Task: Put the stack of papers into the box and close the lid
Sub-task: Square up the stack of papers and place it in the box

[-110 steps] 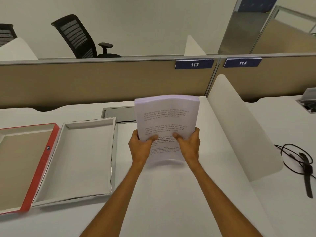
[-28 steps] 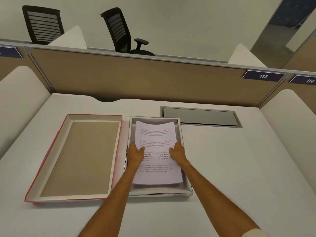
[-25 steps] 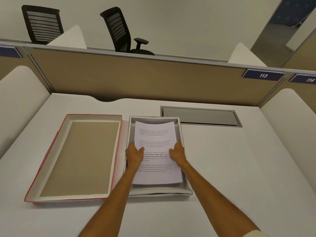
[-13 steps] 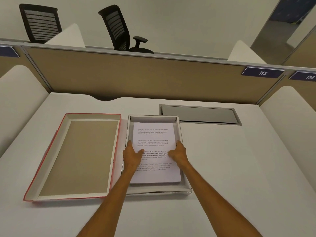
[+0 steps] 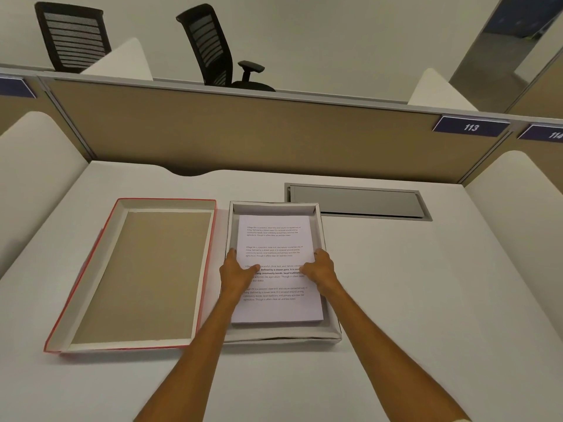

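Head view puts the stack of papers [image 5: 275,239] down inside the white box [image 5: 332,335], top sheet face up, its side edges close to the box walls with a strip of bare floor at the far end. My left hand [image 5: 236,274] sits at the stack's left edge and my right hand [image 5: 320,271] at its right edge, thumbs lying on the printed sheet; the fingers reach down between paper and wall where I cannot see them, so I cannot tell whether they grip the stack or only rest against it. I judge the stack fairly heavy as a block but loose sheet to sheet, so it would slide and fan if pushed from one side only; pressing both long edges at once is the safe hold. The box walls look like thin card, and the near one is slightly bowed, so I would draw my hands straight up rather than drag outward. The lid [image 5: 213,239], red outside and brown inside, lies open-side up just left of the box on the table [image 5: 426,284]. It looks light and stiff; I would take it by its long sides. Bare table to the right and near me gives room to turn it over.
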### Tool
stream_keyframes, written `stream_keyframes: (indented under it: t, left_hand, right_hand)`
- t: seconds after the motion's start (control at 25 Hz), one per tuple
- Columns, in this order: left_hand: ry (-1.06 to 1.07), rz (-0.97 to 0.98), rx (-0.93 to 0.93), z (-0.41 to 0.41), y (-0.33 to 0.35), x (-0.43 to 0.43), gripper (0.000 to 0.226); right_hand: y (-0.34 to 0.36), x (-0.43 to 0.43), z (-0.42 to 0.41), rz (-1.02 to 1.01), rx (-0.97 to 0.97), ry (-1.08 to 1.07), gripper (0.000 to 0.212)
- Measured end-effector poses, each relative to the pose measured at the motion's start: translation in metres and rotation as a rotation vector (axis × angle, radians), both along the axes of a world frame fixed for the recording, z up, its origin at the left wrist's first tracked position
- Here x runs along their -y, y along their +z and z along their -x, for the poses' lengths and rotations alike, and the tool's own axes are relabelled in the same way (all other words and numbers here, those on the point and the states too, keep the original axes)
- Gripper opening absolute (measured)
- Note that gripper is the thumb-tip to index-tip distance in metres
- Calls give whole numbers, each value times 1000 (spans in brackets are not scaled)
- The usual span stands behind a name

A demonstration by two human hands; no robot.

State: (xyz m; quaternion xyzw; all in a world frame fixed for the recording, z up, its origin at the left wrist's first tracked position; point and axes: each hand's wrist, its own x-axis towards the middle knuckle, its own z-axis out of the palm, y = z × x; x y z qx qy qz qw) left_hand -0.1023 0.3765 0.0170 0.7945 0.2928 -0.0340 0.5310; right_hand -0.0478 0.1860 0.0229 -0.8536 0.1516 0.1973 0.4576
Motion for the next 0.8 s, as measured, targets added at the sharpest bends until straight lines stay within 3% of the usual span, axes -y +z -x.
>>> stream_keyframes:
  t: [0.12, 0.28, 0.36, 0.44, 0.52, 0.64, 0.8]
  left_hand:
    - [-67, -38, -9, 3, 9, -1, 60]
    - [-86, -70, 123, 23, 38, 6, 54]
    - [-2, 197, 65, 39, 48, 9, 54]
    - [108, 731, -123, 58, 54, 15, 45]
    - [181, 1110, -343, 75, 56, 26, 42]
    - [262, 1350, -369, 89, 47, 42, 41]
    - [338, 1459, -349, 86, 39, 52, 42]
  right_hand:
    - [1, 0, 0, 37, 21, 52, 45]
    - [15, -3, -11, 62, 144, 145, 44]
    - [25, -8, -26, 47, 246, 198, 48]
    - [35, -14, -47, 52, 301, 272, 52]
    - [40, -23, -71, 83, 301, 376, 54]
    - [40, -35, -99, 141, 293, 528, 51]
    - [34, -53, -128, 216, 279, 652, 47]
